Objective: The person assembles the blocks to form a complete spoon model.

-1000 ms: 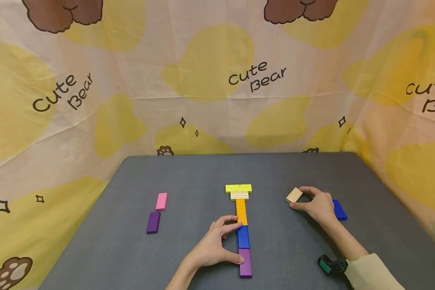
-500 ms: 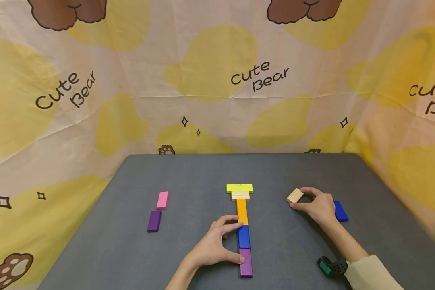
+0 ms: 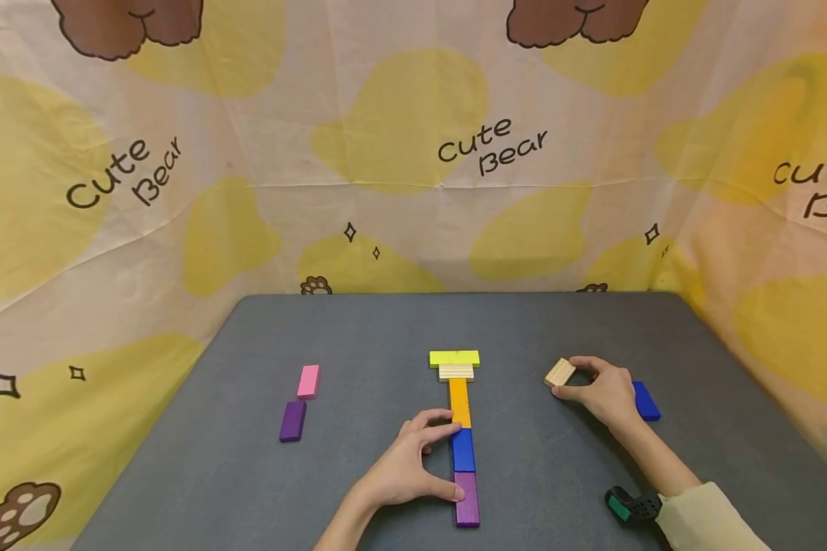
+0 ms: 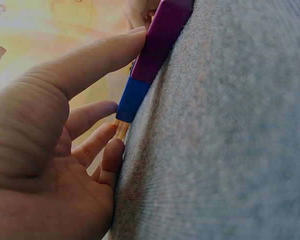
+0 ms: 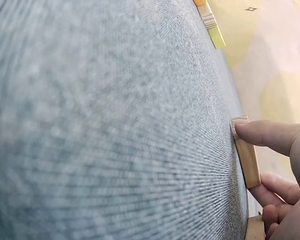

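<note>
While the right hand (image 3: pixel 603 392) pinches a wooden block (image 3: pixel 560 372) right of the central row (image 3: pixel 463 450), the left hand (image 3: pixel 408 467) spreads thumb and fingers apart, thumb against the purple block (image 3: pixel 467 511); one sideways nudge could skew that line!

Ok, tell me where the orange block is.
In the head view, the orange block lies below and slightly right of centre, in line between the cream block and a blue block, with the left hand at its nearer end.
</note>
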Motion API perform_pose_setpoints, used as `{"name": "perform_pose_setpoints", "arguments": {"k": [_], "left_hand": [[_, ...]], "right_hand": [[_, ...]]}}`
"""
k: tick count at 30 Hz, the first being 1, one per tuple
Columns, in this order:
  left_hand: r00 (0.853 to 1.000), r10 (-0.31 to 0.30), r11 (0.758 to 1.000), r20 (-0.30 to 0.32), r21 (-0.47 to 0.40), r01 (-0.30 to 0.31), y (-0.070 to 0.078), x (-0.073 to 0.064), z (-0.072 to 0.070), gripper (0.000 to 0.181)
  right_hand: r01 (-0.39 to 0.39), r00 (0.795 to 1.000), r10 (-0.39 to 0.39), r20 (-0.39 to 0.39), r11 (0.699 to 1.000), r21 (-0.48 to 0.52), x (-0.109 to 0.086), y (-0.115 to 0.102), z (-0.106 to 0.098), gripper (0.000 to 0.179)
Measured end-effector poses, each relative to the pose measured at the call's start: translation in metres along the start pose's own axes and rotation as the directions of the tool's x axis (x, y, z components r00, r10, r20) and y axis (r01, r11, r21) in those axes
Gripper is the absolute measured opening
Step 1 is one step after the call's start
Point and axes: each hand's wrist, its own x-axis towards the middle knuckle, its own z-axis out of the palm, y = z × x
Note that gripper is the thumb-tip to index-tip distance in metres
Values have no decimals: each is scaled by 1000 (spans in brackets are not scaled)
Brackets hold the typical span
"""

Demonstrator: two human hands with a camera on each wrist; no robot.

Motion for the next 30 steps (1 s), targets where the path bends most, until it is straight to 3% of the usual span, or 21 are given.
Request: {"name": "perform_pose_setpoints", "arguments": {"k": [8, 14, 20, 24, 30], "left_hand": [[1000, -9, 1000, 3, -1, 9, 0, 0, -1, 80], [1000, 5, 1000, -1, 15, -5, 0, 0, 0, 80], [1000, 28, 1000, -3, 14, -28, -1, 0, 2, 81], [998, 63, 998, 3, 20, -63, 0, 1, 3, 83], [998, 69, 997, -8, 24, -68, 0, -1, 0, 84]], "right_hand": [[0, 1000, 0, 2, 1000, 9, 2, -1, 0, 70], [-5, 1000, 5, 1, 997, 71, 1, -3, -1, 70], [77, 995, -70, -74, 992, 98, 4, -16, 8, 66], [62, 997, -68, 20, 976, 210, 14, -28, 15, 70], [-23, 977, -67, 202, 911, 412, 49, -35, 36, 74]]}}
